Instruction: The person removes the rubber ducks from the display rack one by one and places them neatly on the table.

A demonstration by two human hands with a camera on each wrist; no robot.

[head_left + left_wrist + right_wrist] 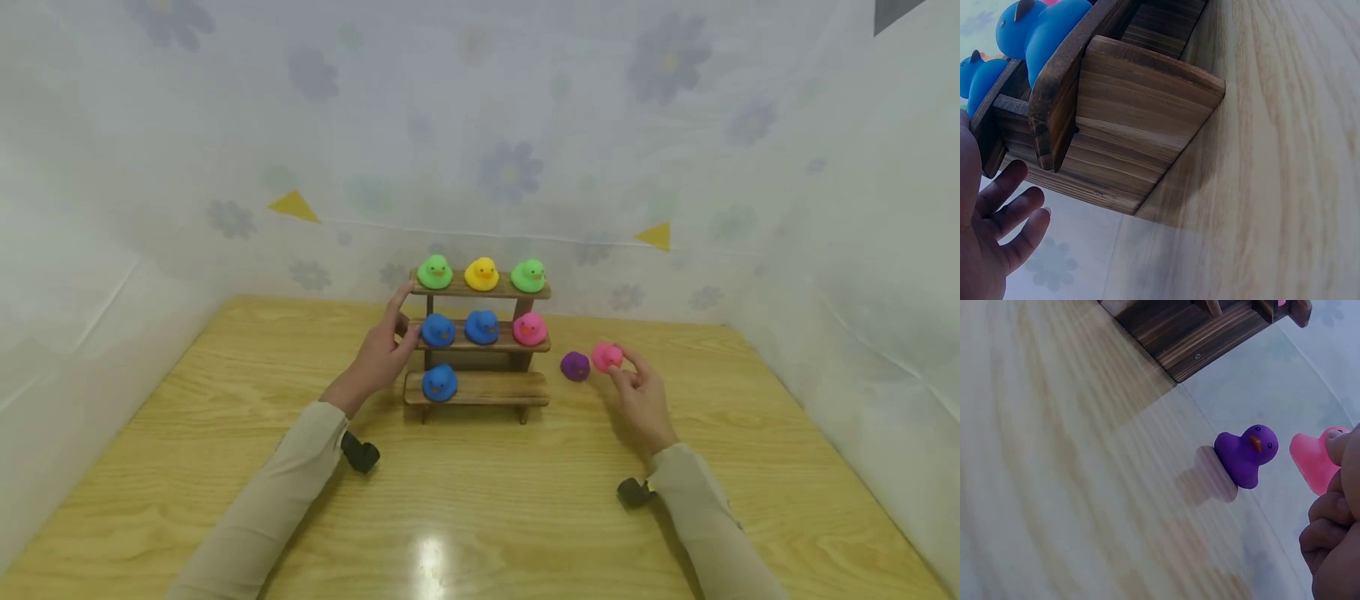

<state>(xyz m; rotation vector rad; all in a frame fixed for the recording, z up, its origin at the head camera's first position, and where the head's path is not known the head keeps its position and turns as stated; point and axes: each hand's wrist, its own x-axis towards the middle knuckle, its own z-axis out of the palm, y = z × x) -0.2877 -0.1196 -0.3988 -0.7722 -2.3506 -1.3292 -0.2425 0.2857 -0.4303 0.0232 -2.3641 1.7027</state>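
Note:
My right hand pinches a pink rubber duck between thumb and fingers, just above the tabletop; the right wrist view shows it apart from the table. Left of it, a purple rubber duck sits upright on the table. A three-tier wooden display stand stands in the middle. At its left end, my left hand touches the upper tiers, index finger by the top shelf and thumb by the middle one. In the left wrist view, the other fingers are loosely bent and hold nothing.
Two green ducks flank a yellow duck on the top shelf. Two blue ducks and a pink duck fill the middle. One blue duck sits at the bottom shelf's left. Flowered cloth hangs behind the wooden table.

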